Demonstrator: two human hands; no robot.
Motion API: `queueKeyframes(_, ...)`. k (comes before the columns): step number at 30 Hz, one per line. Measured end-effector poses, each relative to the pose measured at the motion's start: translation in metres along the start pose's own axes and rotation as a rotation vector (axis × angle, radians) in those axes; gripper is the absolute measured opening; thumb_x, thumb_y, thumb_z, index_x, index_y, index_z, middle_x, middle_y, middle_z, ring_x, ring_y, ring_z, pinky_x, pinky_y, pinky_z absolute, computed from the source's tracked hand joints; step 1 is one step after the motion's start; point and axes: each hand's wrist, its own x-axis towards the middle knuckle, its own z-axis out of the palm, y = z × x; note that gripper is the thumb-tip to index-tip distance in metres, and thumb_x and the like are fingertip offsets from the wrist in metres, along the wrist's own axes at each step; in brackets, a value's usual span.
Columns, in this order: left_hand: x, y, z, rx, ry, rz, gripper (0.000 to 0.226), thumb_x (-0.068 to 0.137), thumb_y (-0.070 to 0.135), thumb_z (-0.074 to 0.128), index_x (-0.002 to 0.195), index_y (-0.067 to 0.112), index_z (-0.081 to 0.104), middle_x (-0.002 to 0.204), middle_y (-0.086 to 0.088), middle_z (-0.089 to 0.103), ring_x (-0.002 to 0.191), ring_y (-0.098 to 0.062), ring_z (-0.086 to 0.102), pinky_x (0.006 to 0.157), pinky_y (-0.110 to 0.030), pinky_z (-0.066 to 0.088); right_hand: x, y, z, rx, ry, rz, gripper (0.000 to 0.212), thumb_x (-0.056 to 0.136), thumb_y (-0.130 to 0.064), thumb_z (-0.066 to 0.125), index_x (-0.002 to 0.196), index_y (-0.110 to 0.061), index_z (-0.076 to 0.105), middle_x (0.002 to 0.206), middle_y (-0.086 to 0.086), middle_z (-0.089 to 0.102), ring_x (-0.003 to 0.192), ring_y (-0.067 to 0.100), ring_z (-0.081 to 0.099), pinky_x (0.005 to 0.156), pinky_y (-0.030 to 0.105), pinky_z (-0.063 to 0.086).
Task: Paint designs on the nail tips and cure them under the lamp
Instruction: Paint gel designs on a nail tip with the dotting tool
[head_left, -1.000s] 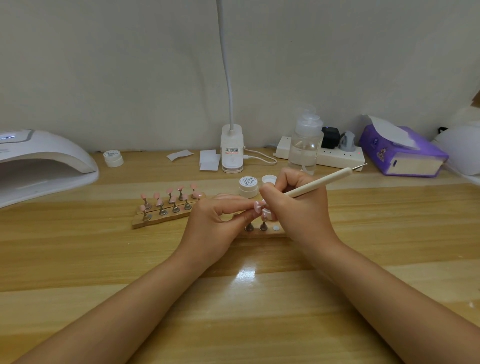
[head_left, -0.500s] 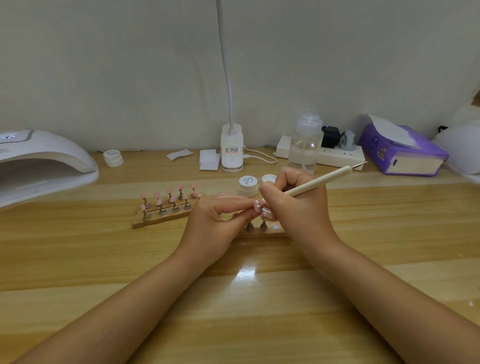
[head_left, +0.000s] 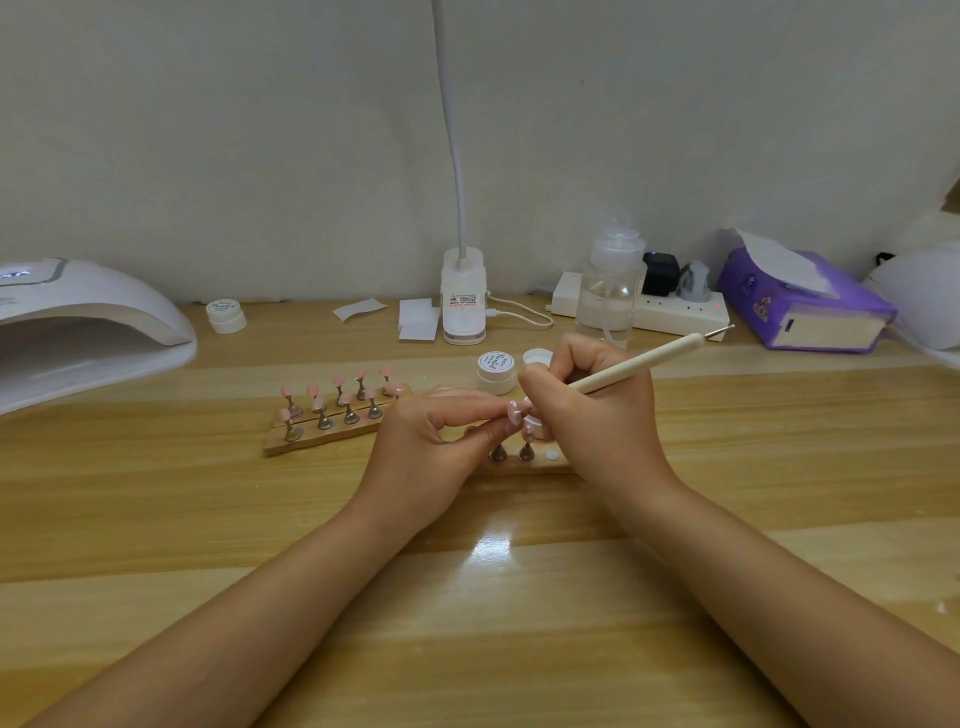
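My left hand (head_left: 431, 447) pinches a pink nail tip (head_left: 514, 413) between thumb and forefinger above the nearer wooden holder strip (head_left: 530, 467). Right beside it, my right hand (head_left: 597, 410) grips a cream dotting pen (head_left: 639, 364), its working end down at the tip and hidden by my fingers. Two metal stands (head_left: 511, 453) remain on that strip. A second wooden strip (head_left: 322, 436) to the left carries several pink tips on stands. A small open pot (head_left: 535, 423) sits under my right fingers. The white curing lamp (head_left: 78, 327) stands at the far left.
A closed white gel jar (head_left: 496, 371) and a loose lid (head_left: 537, 357) sit behind my hands; another jar (head_left: 226, 315) is near the lamp. Along the wall are a desk-light base (head_left: 464, 306), a clear pump bottle (head_left: 610, 291), a power strip (head_left: 670, 312) and a purple tissue box (head_left: 800, 301).
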Motion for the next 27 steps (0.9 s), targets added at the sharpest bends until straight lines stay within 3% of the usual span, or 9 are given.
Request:
queueKeyframes(8,0.0,0.0004,-0.0004,0.007,-0.006,0.002,0.024,0.074,0.026,0.064,0.097,0.021,0.068,0.087,0.013,0.07,0.088,-0.006,0.065,0.083,-0.029,0.051,0.0,-0.0011,0.0009,0.013,0.001,0.013,0.028,0.077,0.0,0.061,0.055,0.002,0.044,0.039,-0.008,0.046,0.04,0.002,0.05,0.042,0.023,0.045)
queueKeyframes(18,0.0002,0.0005,0.0004,0.014,-0.003,0.005,0.024,0.075,0.023,0.064,0.097,0.015,0.07,0.085,0.003,0.072,0.086,-0.011,0.066,0.082,-0.035,0.051,0.003,-0.005,0.0011,0.132,0.085,0.091,0.031,0.074,0.0,0.058,0.051,-0.008,0.04,0.038,-0.002,0.04,0.035,0.007,0.045,0.043,0.023,0.048)
queueKeyframes(27,0.0003,0.0007,0.0002,-0.006,0.011,-0.002,0.026,0.073,0.027,0.064,0.098,0.021,0.068,0.086,0.018,0.069,0.087,-0.004,0.065,0.082,-0.031,0.051,0.0025,-0.005,-0.0009,0.114,0.035,0.066,0.033,0.072,-0.011,0.062,0.049,-0.014,0.039,0.044,0.001,0.042,0.045,0.015,0.054,0.042,0.025,0.048)
